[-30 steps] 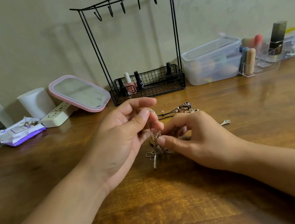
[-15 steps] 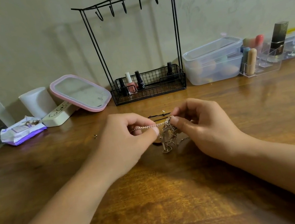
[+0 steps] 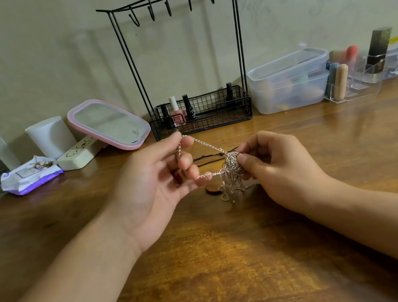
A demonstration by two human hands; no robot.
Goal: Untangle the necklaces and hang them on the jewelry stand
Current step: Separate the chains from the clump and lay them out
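Early stage, I judge: nothing hung yet. Jewelry stand (image 3: 184, 55) at back of surface (image 3: 212, 267), five hooks, all bare. My left hand (image 3: 151, 185) fingers pinch silver chain (image 3: 204, 144) loop, drawn taut. My right hand (image 3: 274, 164) fingers pinch knotted clump (image 3: 231, 169) of chain, pendants dangling just above surface. Black cord necklace (image 3: 209, 158) lies behind. Necklace count: cannot tell, at least two. Four nail polish bottles in stand basket. Left: untangle, hang all.
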